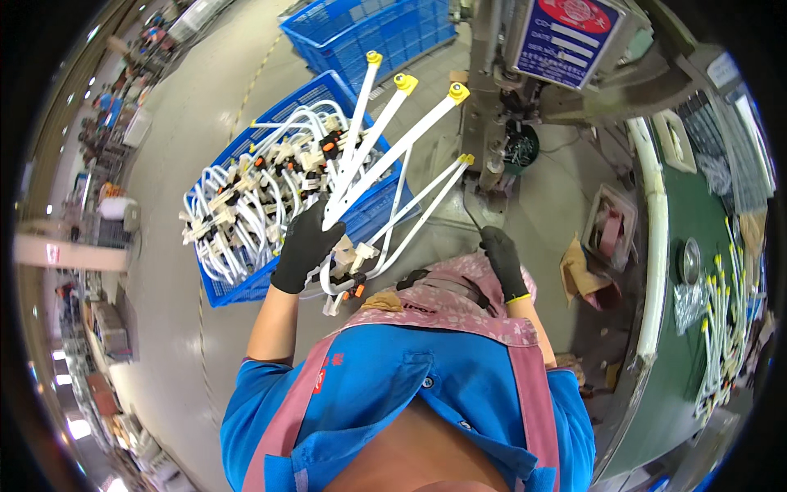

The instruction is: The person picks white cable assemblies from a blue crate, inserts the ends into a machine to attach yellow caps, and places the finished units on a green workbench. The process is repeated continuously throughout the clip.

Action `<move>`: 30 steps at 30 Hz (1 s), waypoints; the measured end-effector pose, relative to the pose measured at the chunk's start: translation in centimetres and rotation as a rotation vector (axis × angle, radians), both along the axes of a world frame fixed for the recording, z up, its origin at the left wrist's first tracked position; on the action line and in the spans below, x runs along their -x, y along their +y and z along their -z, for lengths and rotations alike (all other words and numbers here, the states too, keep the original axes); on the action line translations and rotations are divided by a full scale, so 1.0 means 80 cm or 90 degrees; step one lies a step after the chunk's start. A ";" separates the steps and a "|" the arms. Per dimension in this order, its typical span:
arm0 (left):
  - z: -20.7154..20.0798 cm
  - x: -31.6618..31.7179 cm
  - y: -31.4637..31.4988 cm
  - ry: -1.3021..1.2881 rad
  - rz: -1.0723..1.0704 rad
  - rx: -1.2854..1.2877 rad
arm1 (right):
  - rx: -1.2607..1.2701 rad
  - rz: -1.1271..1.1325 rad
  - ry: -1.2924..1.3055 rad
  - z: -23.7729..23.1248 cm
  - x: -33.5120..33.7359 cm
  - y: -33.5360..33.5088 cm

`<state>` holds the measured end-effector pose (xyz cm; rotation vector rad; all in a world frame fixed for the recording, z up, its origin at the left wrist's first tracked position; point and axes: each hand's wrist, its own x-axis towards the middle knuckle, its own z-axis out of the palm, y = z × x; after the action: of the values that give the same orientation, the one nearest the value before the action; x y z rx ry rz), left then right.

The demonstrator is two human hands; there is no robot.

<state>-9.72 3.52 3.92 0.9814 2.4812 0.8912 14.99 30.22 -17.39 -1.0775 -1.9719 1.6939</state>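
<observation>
Three long white plastic-looking tubes with yellow ends [399, 149] fan out from the left hand [309, 250] toward the top centre of the frame.

The black-gloved left hand, left of centre, is closed around the tubes' lower ends; their long axes slant up and rightward, so the yellow tips lie well apart from it, nearer the grey metal machine post [496, 164] at upper right of centre. The left hand is clearly the nearer one. The black-gloved right hand [502, 261], right of centre, has its fingers curled at the lower end of a thin dark rod [471, 211]; whether it grips the rod cannot be told. Behind the left hand, a blue plastic crate [234, 297] holds many bent white tubes with black and orange fittings.
</observation>
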 end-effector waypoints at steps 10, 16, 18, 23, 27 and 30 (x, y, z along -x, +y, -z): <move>-0.090 -0.078 -0.042 -0.053 -0.203 0.009 | 0.229 -0.305 -0.031 0.058 0.019 -0.023; -0.198 -0.161 -0.056 -0.088 -0.323 -0.058 | 0.476 -0.436 0.048 0.072 0.058 -0.056; -0.232 -0.197 -0.067 -0.090 -0.385 -0.119 | 0.627 -0.443 0.115 0.057 0.089 -0.081; -0.271 -0.257 -0.123 -0.002 -0.539 -0.207 | 0.978 -0.532 0.293 -0.019 0.115 -0.114; -0.250 -0.265 -0.204 -0.008 -0.571 -0.290 | 0.910 -0.666 0.330 -0.095 0.089 -0.109; -0.190 -0.249 -0.275 -0.075 -0.632 -0.245 | 1.019 -0.703 0.332 -0.154 0.051 -0.100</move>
<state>10.16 -18.49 19.10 -0.3273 2.6905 1.6721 10.87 22.18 -5.06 0.5416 -0.4289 3.6667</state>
